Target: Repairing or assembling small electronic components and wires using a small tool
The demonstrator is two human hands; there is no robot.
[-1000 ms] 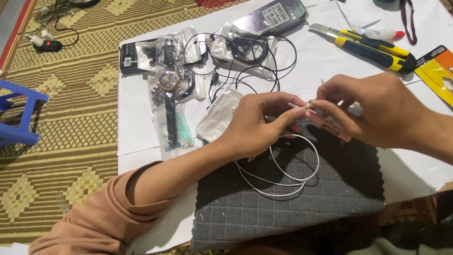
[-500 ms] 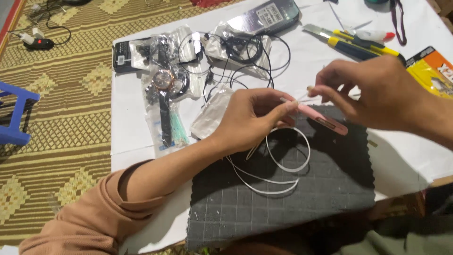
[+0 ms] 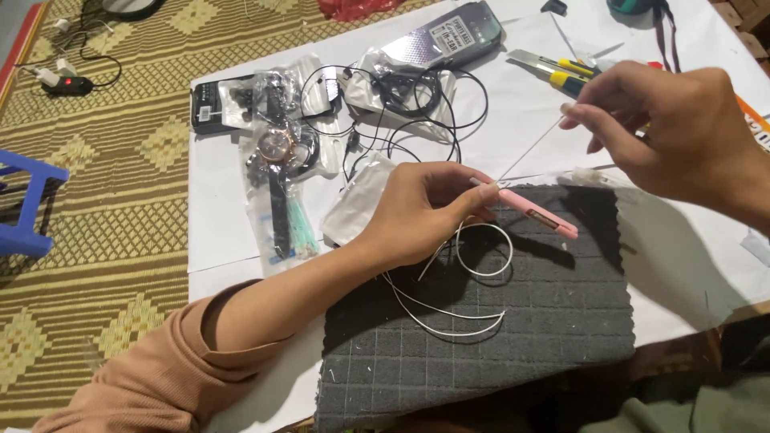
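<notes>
My left hand (image 3: 425, 210) pinches a thin white cable (image 3: 449, 309) whose loops lie on a dark grey quilted mat (image 3: 513, 337). A pink slim tool (image 3: 537, 212) juts out from beside its fingertips, over the mat's far edge. My right hand (image 3: 674, 136) is raised up and to the right, its thumb and forefinger closed on a thin white strand (image 3: 529, 148) that runs taut down to my left fingertips.
On the white sheet (image 3: 224, 216) lie a bagged wristwatch (image 3: 277, 172), black tangled earphone cables (image 3: 401, 104), a grey phone (image 3: 449, 36), a yellow and black utility knife (image 3: 553, 72) and small plastic bags. A woven mat, a blue stool (image 3: 28, 204) and a power plug (image 3: 68, 84) are at left.
My right hand has pulled away up and to the right, drawing a thin white strand out from the cable end. My left hand stays on the cable over the mat.
</notes>
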